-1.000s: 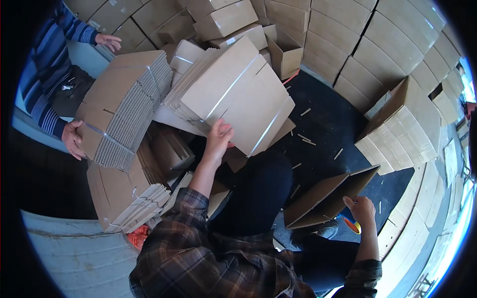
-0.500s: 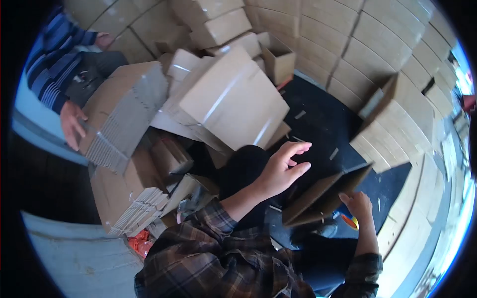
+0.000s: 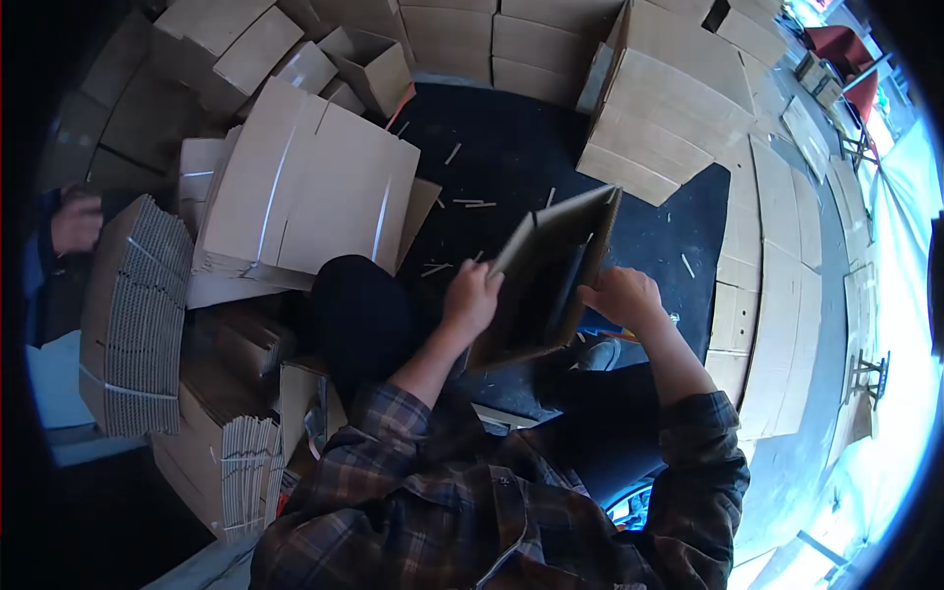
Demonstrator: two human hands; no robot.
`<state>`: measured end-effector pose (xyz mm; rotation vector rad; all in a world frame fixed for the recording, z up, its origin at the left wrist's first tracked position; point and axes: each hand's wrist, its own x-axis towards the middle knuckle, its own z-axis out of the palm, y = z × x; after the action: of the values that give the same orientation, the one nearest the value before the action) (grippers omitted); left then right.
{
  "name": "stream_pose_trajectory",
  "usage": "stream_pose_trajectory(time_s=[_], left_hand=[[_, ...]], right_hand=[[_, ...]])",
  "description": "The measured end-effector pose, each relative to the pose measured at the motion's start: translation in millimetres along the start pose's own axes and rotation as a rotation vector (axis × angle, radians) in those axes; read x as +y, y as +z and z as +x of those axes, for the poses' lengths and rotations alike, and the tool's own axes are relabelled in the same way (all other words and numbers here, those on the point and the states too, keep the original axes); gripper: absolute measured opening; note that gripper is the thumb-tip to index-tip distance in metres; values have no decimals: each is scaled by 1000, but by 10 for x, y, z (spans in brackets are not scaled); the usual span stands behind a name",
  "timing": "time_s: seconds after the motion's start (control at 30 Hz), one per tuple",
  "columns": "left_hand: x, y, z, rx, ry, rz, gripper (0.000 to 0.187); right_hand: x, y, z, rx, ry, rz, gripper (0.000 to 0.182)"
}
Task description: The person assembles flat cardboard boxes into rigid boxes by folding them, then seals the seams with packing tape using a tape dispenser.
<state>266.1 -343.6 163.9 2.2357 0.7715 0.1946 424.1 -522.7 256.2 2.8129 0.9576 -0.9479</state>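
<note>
Between my hands is a cardboard box [image 3: 536, 280], spread into an open frame and tilted, its dark inside facing up. My left hand [image 3: 474, 298] grips its left wall, fingers closed round the edge. My right hand [image 3: 626, 298] is closed on the right wall, with the thumb over the rim. Just under the right hand, a blue and yellow-orange object [image 3: 602, 328] shows in part; it may be a tape roll, but most of it is hidden. My shoe [image 3: 598, 355] is below the box.
Tied bundles of flat cartons [image 3: 138, 315] stand at the left, near another person's hand [image 3: 77, 224]. A large stack of flat cartons [image 3: 310, 182] lies beyond my knee. An open carton stack [image 3: 659, 108] stands ahead right. Cardboard scraps [image 3: 476, 205] dot the black floor [image 3: 501, 138].
My left hand, free and raised before, has come down onto the box's left wall. The box has opened wider and tilted up. The view has turned right, and the other person is mostly out of view.
</note>
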Motion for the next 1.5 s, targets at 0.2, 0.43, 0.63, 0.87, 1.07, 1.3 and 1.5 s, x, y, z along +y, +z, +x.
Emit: stream_pose_trajectory(time_s=[0.2, 0.43, 0.63, 0.87, 1.07, 1.3, 1.5], left_hand=[[223, -268, 381, 6, -28, 105, 28], [171, 65, 423, -1, -35, 123, 34], [361, -200, 100, 243, 292, 208, 47], [308, -52, -921, -110, 519, 311, 27], [355, 259, -400, -244, 370, 391, 32], [166, 767, -196, -501, 120, 503, 29], [527, 540, 79, 25, 324, 265, 80]], right_hand=[[-6, -31, -322, 8, -29, -14, 37], [-156, 323, -190, 41, 37, -6, 40], [-237, 420, -167, 71, 108, 33, 40], [-228, 441, -184, 93, 74, -1, 42], [-174, 462, -190, 91, 93, 8, 41], [-219, 511, -195, 93, 112, 34, 42], [-238, 500, -210, 149, 97, 47, 40]])
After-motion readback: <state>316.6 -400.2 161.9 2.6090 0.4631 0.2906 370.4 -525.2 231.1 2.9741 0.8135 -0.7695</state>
